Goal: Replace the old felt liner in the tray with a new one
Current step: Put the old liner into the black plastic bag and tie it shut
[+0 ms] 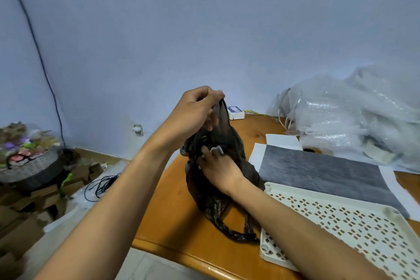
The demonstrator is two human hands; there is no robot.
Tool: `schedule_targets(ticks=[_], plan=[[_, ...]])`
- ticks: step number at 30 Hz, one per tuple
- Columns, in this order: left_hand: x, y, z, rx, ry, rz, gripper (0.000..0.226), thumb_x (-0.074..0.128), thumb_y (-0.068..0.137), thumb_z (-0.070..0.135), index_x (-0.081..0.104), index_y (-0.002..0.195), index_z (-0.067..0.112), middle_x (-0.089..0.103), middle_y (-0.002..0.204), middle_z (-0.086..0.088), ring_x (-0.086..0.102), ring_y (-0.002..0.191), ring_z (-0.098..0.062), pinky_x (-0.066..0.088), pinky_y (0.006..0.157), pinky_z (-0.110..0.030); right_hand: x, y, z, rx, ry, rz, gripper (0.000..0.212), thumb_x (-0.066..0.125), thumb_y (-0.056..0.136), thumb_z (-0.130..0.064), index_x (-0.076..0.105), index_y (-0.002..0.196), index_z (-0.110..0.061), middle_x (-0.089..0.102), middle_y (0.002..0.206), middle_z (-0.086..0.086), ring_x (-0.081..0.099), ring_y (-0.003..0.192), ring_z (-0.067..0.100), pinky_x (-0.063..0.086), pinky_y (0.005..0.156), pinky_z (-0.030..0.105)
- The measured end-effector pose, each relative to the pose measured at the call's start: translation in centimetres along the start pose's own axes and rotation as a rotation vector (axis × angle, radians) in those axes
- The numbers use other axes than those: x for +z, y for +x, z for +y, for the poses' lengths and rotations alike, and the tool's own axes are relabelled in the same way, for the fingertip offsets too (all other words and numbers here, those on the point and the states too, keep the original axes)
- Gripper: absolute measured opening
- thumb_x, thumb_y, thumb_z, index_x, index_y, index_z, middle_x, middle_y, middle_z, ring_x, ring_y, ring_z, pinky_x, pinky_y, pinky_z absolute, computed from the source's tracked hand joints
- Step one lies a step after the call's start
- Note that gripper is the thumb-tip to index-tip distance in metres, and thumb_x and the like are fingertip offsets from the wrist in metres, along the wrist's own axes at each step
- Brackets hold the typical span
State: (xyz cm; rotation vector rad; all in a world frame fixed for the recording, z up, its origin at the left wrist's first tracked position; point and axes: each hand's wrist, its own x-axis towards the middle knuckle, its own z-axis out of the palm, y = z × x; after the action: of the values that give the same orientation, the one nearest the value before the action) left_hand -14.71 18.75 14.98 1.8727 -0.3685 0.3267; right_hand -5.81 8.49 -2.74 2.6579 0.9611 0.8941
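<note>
Left hand [195, 109]: closed, pinching the black plastic bag [218, 166] upward by its rim. Right hand [218, 168]: pressed against the bag's mouth, a scrap of white at its fingertips; grip not discernible. Perforated tray [336, 218]: unlined, at four o'clock of the right hand, nearer that arm. Grey felt sheet [322, 170]: flat at three o'clock, long axis parallel to the tray's, just behind it. Table edge [181, 254]: close at six o'clock.

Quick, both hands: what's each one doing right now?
Left hand: shut, pinching the top of the black bag.
Right hand: pushing something white into the bag; grip cannot be told.
</note>
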Motion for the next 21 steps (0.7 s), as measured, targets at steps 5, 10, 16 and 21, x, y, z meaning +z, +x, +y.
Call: schedule_targets(ticks=[5,10,16,21], plan=[[-0.1,-0.6,1.9,0.040,-0.118,-0.063,0.032,0.051,0.106,0.025,0.057,0.086,0.002,0.072,0.121,-0.003,0.060,0.062,-0.023,0.050,0.056,-0.032,1.5,1.5,0.8,0.087,-0.055,-0.096,0.025,0.066,0.088,-0.009,0.065,0.112,-0.006,0.059,0.122,0.022,0.067,0.084,0.041,0.059,0.058,0.046],[-0.6,-1.7,3.6,0.141,-0.154,-0.064,0.031,0.050,0.106,0.023,0.052,0.085,0.001,0.074,0.120,-0.003,0.059,0.064,-0.029,0.053,0.059,-0.035,4.1,0.9,1.1,0.105,-0.057,-0.203,0.032,0.077,0.080,-0.013,0.070,0.111,-0.007,0.066,0.115,0.020,0.069,0.067,0.031,0.047,0.038,0.030],[-1.0,-1.6,3.4,0.136,-0.092,-0.024,0.034,0.051,0.106,0.024,0.052,0.082,0.000,0.074,0.119,-0.001,0.061,0.064,-0.031,0.054,0.060,-0.035,5.6,-0.4,2.2,0.139,0.034,-0.454,0.045,0.035,0.105,-0.015,0.039,0.149,-0.004,0.034,0.153,0.025,0.050,0.130,0.040,0.042,0.103,0.047],[-0.7,-1.4,1.8,0.089,-0.027,-0.015,0.035,0.053,0.103,0.022,0.051,0.071,0.009,0.072,0.121,-0.001,0.063,0.063,-0.022,0.054,0.060,-0.034,2.6,-0.5,2.9,0.125,0.098,-0.526,0.047,0.042,0.102,-0.012,0.041,0.148,-0.006,0.036,0.154,0.020,0.041,0.138,0.038,0.040,0.105,0.046]])
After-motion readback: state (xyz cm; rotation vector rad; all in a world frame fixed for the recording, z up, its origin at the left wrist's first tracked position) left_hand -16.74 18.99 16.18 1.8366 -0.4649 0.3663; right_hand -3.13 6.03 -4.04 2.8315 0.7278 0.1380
